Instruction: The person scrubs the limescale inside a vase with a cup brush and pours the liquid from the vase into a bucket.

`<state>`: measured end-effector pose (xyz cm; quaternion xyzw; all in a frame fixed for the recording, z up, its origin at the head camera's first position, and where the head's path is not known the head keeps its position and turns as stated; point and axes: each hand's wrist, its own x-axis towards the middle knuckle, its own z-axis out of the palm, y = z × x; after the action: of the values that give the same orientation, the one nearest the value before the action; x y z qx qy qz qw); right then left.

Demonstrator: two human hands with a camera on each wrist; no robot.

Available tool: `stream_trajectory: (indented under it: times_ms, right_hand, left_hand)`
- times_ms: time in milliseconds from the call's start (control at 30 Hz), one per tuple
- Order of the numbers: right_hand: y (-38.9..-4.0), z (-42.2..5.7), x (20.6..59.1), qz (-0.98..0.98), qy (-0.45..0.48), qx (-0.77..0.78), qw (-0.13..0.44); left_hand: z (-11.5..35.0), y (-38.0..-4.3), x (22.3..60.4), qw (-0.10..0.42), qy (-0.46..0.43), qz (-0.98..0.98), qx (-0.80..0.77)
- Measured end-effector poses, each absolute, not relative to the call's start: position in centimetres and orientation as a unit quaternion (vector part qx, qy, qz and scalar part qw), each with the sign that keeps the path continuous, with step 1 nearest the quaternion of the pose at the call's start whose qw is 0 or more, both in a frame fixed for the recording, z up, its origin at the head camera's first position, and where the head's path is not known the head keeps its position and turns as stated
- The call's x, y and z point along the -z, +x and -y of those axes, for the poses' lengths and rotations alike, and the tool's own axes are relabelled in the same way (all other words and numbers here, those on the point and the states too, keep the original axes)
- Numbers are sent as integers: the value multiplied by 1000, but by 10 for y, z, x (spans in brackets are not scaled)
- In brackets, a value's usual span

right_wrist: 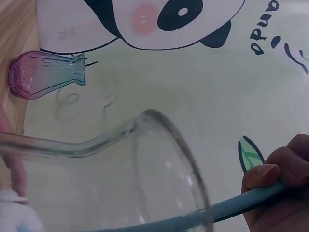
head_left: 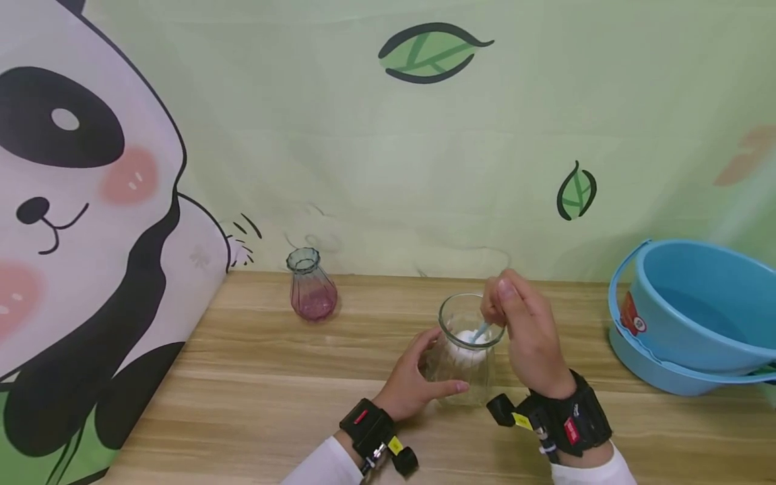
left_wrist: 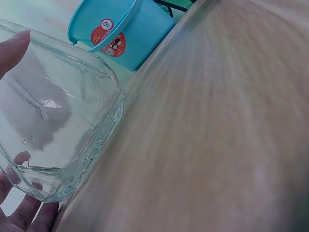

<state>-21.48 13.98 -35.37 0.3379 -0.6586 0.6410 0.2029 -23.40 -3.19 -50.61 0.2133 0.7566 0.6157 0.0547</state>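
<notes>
A clear glass vase (head_left: 463, 377) with a flared rim stands on the wooden table in front of me. My left hand (head_left: 412, 380) grips its lower body, thumb on the near side; in the left wrist view the fingers (left_wrist: 28, 212) reach round the base. A bottle brush (right_wrist: 246, 200) with a light blue handle reaches into the vase, its white head (head_left: 468, 338) inside below the rim. Above the mouth, my right hand (head_left: 533, 330) holds the handle in curled fingers. The brush head shows only through the glass in the head view.
Back left on the table stands a small ribbed glass vase (head_left: 313, 296), pink below and bluish above. At the right, a light blue bucket (head_left: 679, 303) sits in a blue basin (head_left: 642, 370). Behind the table hangs a green panda-print backdrop (head_left: 339, 155).
</notes>
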Motion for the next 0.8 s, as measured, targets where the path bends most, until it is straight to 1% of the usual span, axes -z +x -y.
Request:
stream_trajectory:
  times_ms: [100,233,400,667,800]
  right_hand:
    - [-219,-139,360,709,309,-606,183]
    - [-224,-139,365,736,304,-582,164]
    - [-227,-139,366,737,304,-582,162]
    - [-229,-140,367,742,287,-590,135]
    - [-229,-141,367,738,278,-601,135]
  left_hand:
    - [31,-239,519,52,211,-762,-609]
    - [31,-244,529,56,212,-769,-600]
    - [31,-247,531,57,218,-767,-600]
    - [31,-246,530,60,219,-766,-601]
    - [31,-245,530,59,214,-767,-602]
